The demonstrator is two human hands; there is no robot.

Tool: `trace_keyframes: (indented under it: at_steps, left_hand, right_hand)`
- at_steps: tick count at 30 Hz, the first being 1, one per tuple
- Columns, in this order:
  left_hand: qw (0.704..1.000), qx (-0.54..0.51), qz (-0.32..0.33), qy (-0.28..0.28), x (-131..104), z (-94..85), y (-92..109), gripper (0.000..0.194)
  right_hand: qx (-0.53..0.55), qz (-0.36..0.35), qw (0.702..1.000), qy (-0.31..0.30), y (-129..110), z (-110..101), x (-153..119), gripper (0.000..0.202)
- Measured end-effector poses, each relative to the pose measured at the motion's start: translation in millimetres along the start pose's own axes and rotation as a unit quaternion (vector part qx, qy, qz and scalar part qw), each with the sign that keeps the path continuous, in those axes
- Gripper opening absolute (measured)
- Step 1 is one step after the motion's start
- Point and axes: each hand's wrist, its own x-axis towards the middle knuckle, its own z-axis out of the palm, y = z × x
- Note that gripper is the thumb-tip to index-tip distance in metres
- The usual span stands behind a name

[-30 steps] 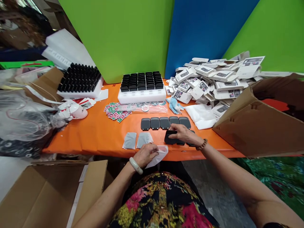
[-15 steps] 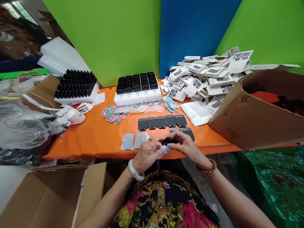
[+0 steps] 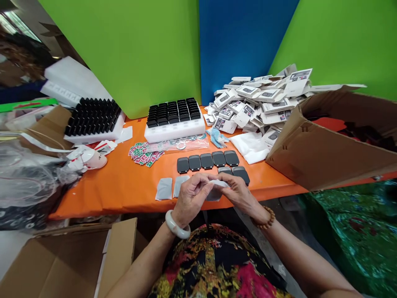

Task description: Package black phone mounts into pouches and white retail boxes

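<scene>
Both hands pinch a small frosted bag [image 3: 214, 194] just over the table's front edge. A dark flat shape shows faintly through it, and the fingers hide part of its top. My left hand [image 3: 192, 195] is closed on the bag's left side, and my right hand [image 3: 240, 193] grips its upper right corner. Beyond the hands, several flat black square devices [image 3: 206, 161] lie in a row, with two more [image 3: 241, 174] just behind my right hand. To the left of my left hand lie two filled frosted bags [image 3: 164, 189], [image 3: 180, 185] side by side.
White foam trays of upright black devices [image 3: 173, 131], [image 3: 93, 118] stand at the back and left. Colourful stickers [image 3: 144, 154] and a blue crumpled cloth [image 3: 218, 138] lie mid-table. White boxes [image 3: 248, 114] are heaped near a cardboard box [image 3: 328, 145]. Another carton [image 3: 62, 260] is below left.
The black device in my right hand is no longer bare; a dark shape now shows inside the frosted bag. Both hands have drawn together at the bag's top. The view has shifted slightly.
</scene>
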Motion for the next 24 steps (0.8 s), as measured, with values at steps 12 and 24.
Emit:
trace_keyframes:
  at_steps: [12, 24]
  left_hand:
    - [0.964, 0.191, 0.022, 0.183, -26.3, 6.0, -37.5, 0.015]
    - [0.972, -0.062, -0.223, 0.028, -26.7, -4.0, -54.3, 0.032]
  right_hand:
    - [0.372, 0.154, 0.908, 0.118, 5.6, 29.7, 20.6, 0.045]
    - [0.123, 0.036, 0.963, 0.238, 15.6, 35.6, 14.4, 0.036]
